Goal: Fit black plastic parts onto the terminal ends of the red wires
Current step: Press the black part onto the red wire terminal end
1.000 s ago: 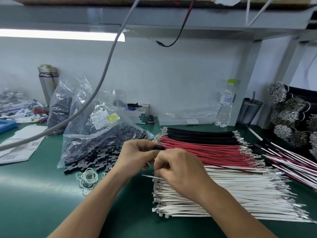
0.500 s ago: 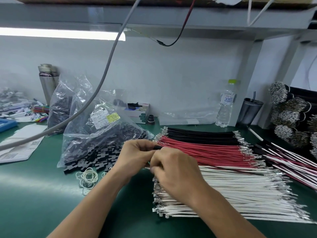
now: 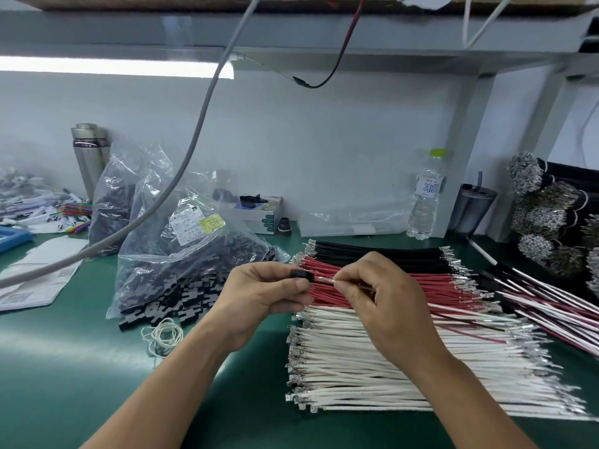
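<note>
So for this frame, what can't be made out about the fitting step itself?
Head view only:
- Whether the terminal has entered the black plastic part: too small, fingers crowd the joint.
- Which wire the right hand pinches: its fingers cover the wire.
- The part's underside: hidden by the left hand.
- Text on the bag's label: too small.
- White wires at right: cut off by the frame edge.

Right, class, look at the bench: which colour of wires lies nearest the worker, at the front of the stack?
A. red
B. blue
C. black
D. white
D: the white wires lie at the front, with the red wires behind them and the black wires farthest back.
</note>
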Demonstrator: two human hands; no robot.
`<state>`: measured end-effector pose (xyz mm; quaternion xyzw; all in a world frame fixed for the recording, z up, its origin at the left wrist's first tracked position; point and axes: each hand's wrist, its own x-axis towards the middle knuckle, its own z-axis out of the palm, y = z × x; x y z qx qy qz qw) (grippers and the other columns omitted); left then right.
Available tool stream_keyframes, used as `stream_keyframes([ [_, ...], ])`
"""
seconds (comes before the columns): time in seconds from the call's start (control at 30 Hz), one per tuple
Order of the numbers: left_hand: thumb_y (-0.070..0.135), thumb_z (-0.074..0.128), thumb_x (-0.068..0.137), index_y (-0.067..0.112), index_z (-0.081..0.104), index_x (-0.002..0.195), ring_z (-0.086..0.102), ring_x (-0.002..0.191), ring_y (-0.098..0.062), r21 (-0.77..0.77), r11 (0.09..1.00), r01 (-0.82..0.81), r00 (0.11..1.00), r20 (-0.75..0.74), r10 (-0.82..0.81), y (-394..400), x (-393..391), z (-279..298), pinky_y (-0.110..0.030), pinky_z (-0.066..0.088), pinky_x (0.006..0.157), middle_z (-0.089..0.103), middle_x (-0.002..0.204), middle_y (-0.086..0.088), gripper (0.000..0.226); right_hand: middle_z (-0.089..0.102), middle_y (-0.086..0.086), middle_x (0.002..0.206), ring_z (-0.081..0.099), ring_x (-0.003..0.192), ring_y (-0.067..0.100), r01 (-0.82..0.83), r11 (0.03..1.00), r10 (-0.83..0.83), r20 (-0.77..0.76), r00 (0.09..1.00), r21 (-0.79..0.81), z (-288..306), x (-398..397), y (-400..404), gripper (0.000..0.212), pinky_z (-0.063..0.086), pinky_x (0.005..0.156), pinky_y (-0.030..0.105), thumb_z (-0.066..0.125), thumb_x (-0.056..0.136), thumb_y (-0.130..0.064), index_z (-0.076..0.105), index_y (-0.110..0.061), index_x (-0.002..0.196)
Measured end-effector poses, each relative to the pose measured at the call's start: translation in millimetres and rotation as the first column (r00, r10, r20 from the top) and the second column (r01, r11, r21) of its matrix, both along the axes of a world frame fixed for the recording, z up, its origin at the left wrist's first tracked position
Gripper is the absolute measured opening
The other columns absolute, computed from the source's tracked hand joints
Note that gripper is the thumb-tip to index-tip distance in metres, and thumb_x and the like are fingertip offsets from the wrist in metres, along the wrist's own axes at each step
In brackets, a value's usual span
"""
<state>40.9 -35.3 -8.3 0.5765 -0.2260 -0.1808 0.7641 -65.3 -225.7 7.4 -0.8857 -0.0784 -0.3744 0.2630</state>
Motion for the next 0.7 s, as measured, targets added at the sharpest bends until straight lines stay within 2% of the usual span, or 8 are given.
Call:
stream_keyframes([
  [0.17,0.016,0.089,0.063,0.003,0.081,0.093,0.078,0.074,-0.028,-0.014,0.999,0.035,0.999,-0.001,-0.035,-0.4,-3.0,0.3,-0.029,0.063,0.064,0.076,0.088,-0.027,0.034,0.053,-0.017,0.092,0.057,0.08,0.006,0.044,0.999,-0.043,0.053,0.998,-0.02,-7.3,-0.7,5.3,0.003,0.05,0.063,0.027,0.069,0.095,-0.024,0.068,-0.026,0.092],
  [0.3,0.015,0.088,0.063,0.003,0.081,0.093,0.078,0.073,-0.027,-0.016,0.999,0.042,0.999,-0.016,-0.042,-1.2,-5.4,0.9,-0.029,0.063,0.064,0.076,0.087,-0.026,0.033,0.055,-0.014,0.092,0.055,0.082,0.004,0.054,0.997,-0.047,0.116,0.992,-0.052,-10.8,-5.4,6.5,0.004,0.048,0.067,0.024,0.065,0.093,-0.02,0.069,-0.021,0.094],
  [0.43,0.014,0.088,0.062,0.003,0.081,0.092,0.078,0.073,-0.027,-0.026,0.999,0.039,0.999,-0.022,-0.04,-1.7,-6.6,2.6,-0.028,0.062,0.064,0.076,0.088,-0.026,0.032,0.056,-0.011,0.093,0.054,0.083,0.006,0.081,0.992,-0.063,0.179,0.982,-0.095,-11.3,-4.3,8.2,0.001,0.046,0.068,0.02,0.07,0.094,-0.017,0.07,-0.018,0.094],
  [0.7,0.013,0.088,0.062,0.005,0.082,0.091,0.078,0.074,-0.027,-0.013,0.998,0.064,0.998,-0.004,-0.065,-2.3,-10.0,3.2,-0.027,0.062,0.064,0.077,0.087,-0.023,0.031,0.058,-0.007,0.089,0.055,0.081,0.012,0.155,0.971,-0.104,0.267,0.958,-0.179,-15.7,-0.5,11.9,0.006,0.049,0.067,0.026,0.069,0.094,-0.02,0.072,-0.015,0.093],
])
